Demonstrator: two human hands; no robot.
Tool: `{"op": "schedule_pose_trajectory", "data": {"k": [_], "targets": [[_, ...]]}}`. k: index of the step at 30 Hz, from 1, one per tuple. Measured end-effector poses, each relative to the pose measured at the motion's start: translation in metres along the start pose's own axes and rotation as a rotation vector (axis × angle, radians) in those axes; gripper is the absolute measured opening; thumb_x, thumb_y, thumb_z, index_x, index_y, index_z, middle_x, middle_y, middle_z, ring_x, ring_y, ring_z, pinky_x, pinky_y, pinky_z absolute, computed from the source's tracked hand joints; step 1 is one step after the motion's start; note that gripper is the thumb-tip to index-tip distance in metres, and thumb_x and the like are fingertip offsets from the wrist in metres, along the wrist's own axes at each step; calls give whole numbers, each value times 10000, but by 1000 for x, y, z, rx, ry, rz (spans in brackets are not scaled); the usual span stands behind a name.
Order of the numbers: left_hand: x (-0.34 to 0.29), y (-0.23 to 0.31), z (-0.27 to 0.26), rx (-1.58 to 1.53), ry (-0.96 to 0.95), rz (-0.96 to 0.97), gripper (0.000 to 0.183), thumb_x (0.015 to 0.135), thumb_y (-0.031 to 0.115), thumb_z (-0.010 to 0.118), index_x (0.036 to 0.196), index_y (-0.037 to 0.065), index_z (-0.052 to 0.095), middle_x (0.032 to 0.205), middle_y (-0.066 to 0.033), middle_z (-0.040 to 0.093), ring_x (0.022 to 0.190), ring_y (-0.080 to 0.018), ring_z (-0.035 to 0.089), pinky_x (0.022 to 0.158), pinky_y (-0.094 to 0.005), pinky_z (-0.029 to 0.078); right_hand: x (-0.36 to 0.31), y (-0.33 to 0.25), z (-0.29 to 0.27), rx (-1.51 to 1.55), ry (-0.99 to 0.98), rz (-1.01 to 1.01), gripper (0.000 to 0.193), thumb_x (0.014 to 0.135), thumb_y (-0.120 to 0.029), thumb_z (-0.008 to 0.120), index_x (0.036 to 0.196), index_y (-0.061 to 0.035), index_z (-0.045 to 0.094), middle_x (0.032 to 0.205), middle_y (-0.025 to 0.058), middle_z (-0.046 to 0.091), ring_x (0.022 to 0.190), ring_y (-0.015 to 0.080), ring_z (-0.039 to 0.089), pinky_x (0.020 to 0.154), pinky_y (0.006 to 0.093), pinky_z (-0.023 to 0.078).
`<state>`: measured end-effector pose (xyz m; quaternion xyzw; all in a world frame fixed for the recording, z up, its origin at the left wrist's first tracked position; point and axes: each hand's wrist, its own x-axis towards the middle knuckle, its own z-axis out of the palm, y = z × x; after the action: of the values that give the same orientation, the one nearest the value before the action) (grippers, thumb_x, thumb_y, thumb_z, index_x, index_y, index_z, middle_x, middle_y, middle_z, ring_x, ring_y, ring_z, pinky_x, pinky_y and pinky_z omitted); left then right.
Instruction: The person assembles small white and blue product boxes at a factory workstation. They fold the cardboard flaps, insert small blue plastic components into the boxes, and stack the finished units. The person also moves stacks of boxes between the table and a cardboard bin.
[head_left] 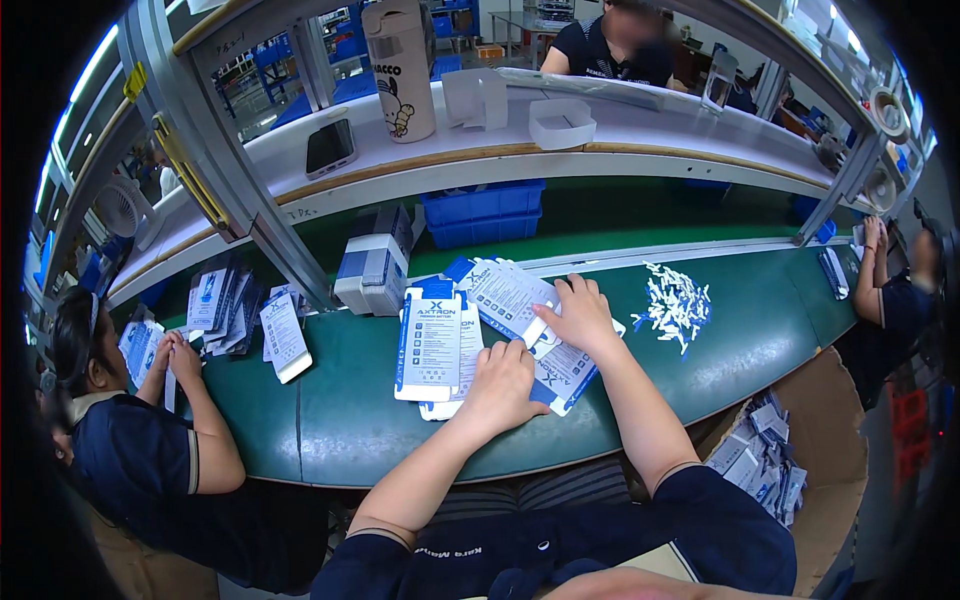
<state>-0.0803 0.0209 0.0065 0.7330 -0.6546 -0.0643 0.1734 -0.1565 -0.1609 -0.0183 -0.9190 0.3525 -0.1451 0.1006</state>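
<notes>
Flat blue-and-white printed cartons (430,345) lie overlapping in a loose pile on the green work table in front of me. My left hand (500,385) rests on the near side of the pile, fingers curled on a carton and thumb stretched to the right. Just beyond it, my right hand (582,318) grips a carton with a white end flap (543,338), its thumb pointing left. More cartons (505,290) fan out behind the hands, and one carton (565,375) shows below them. Where each fingertip touches is partly hidden.
Small white-and-blue pieces (675,305) lie heaped right of the cartons. Stacked boxes (372,270) and blue bins (482,212) stand behind. A cardboard box (830,450) of filled packs sits at lower right. Co-workers sit left (140,450) and far right (895,300). A shelf (640,125) spans the back.
</notes>
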Motion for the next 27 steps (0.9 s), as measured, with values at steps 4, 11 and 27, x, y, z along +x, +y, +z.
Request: {"op": "schedule_pose_trajectory", "data": {"k": [4, 11, 27], "targets": [[1, 4, 2, -141, -76, -101, 546, 607, 205, 849, 1042, 22, 574, 1100, -153, 539, 1054, -327, 498, 902, -408, 378, -1, -4, -5, 7, -45, 18, 663, 839, -527, 602, 1244, -3, 570, 1329, 229, 486, 1206, 370, 454, 978, 489, 389], [1, -7, 6, -283, -63, -30, 474, 679, 88, 775, 1087, 22, 543, 1161, -184, 515, 1095, -366, 490, 967, -452, 398, 1, -1, -10, 109, -64, 57, 704, 844, -524, 601, 1294, 11, 525, 1370, 223, 447, 1229, 385, 435, 1027, 474, 366], [1, 0, -1, -137, -93, 38, 1010, 556, 410, 880, 1363, 6, 425, 1211, -215, 482, 1183, -379, 424, 1005, -457, 366, 8, 4, -9, 245, -4, 78, 761, 841, -497, 628, 1364, 26, 445, 1377, 241, 436, 1246, 403, 422, 1053, 453, 358]]}}
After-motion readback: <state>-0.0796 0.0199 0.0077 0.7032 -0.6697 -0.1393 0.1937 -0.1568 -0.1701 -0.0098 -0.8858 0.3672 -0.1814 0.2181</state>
